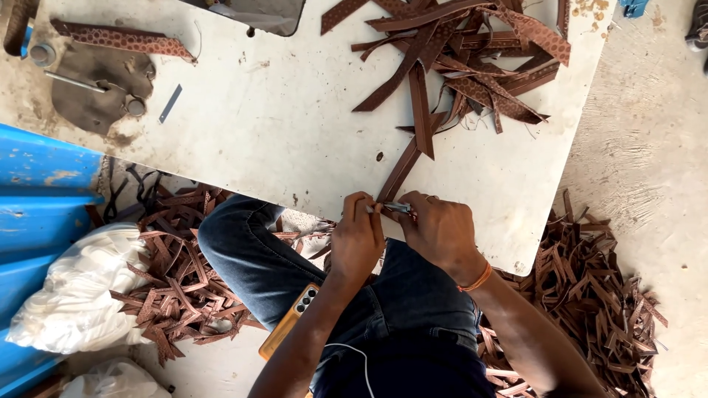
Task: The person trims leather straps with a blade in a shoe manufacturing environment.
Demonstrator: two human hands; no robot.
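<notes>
A long brown leather strip (402,168) lies on the white table (280,125), its near end at the table's front edge. My left hand (357,234) pinches that end with its fingertips. My right hand (440,228) is closed on a small metal tool (397,208), whose tip touches the strip's end between both hands. An orange band circles my right wrist.
A heap of brown strips (472,59) covers the table's far right. Cut brown pieces (590,295) litter the floor on both sides of my knees. A phone (289,321) rests on my thigh. A white bag (81,291) and a blue panel (37,184) stand at left.
</notes>
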